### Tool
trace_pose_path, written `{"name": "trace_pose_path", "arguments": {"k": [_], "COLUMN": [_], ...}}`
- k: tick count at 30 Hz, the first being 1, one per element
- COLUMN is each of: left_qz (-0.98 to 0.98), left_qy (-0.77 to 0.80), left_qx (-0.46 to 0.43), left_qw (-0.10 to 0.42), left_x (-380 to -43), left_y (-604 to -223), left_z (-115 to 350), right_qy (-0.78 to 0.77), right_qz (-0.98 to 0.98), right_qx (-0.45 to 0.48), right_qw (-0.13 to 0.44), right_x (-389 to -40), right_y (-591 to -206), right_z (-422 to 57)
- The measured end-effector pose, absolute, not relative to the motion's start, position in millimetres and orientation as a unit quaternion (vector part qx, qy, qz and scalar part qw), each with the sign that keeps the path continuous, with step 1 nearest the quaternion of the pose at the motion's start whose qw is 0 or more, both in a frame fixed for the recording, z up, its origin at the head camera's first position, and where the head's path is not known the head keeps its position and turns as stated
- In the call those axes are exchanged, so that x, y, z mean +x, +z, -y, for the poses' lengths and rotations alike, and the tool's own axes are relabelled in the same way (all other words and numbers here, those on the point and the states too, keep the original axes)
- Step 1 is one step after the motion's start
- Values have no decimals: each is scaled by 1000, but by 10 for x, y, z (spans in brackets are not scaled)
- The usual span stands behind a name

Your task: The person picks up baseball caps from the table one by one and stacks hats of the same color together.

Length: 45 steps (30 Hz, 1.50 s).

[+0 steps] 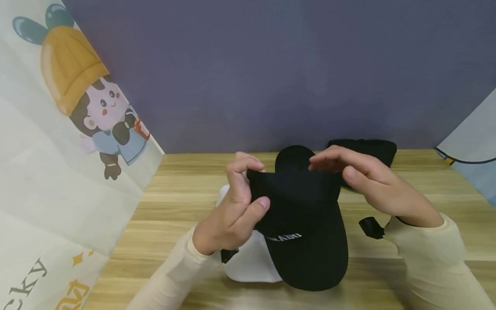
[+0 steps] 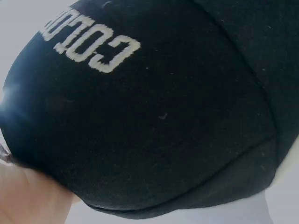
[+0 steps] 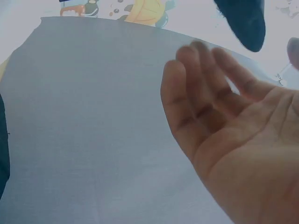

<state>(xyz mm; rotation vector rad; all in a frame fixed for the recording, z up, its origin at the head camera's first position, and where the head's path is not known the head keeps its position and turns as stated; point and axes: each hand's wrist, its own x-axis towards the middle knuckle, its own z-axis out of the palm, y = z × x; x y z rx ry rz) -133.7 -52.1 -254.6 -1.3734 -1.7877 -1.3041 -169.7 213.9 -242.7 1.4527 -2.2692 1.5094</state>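
A black baseball cap (image 1: 310, 258) with white lettering hangs above the table, its brim pointing down towards me. My left hand (image 1: 236, 206) grips the cap's left edge, fingers curled behind it and thumb on the front. In the left wrist view, the cap's crown (image 2: 154, 121) with stitched letters fills most of the picture. Beside the cap's upper right edge is my right hand (image 1: 372, 185), its fingers lightly bent, and the right wrist view shows nothing in its palm (image 3: 252, 149). Partly hidden under the cap lies a white item (image 1: 252, 262), seemingly another cap.
Behind the held cap stand a rounded black shape (image 1: 294, 157) and a black item (image 1: 372, 148), both partly hidden. The wooden table (image 1: 174, 193) meets a grey-blue back wall (image 1: 252, 77). A white panel with a cartoon figure (image 1: 108, 107) stands on the left.
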Motion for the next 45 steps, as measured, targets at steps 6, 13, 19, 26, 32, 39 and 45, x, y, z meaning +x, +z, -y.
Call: {"name": "trace_pose_path", "arguments": {"k": [6, 13, 19, 26, 32, 39, 45], "left_qz": [649, 680, 723, 795, 831, 821, 830], "left_qy": [-471, -429, -423, -410, -381, -348, -312], "left_qx": [-544, -544, -508, -433, -401, -442, -456], "left_qw": [248, 241, 200, 113, 63, 92, 75], "left_x": [-1240, -1141, -1353, -1636, -1691, -1687, -1652], "left_y": [-2557, -2437, -2629, -2952, -3069, -3188, -3276], "left_z": [378, 324, 388, 420, 388, 259, 172], "right_qy": [422, 432, 451, 532, 493, 420, 426], "right_qz": [744, 677, 706, 700, 785, 883, 886], "right_qx": [516, 593, 536, 456, 346, 196, 180], "right_qw": [51, 53, 104, 134, 144, 69, 23], "right_x": [-1565, -1489, -1545, -1651, -1655, -1590, -1561], "right_y": [-2394, -2330, -2547, -2837, -2975, -3136, -3318], "right_z": [-2157, -2147, -2342, -2602, -2798, -2974, -3072]}}
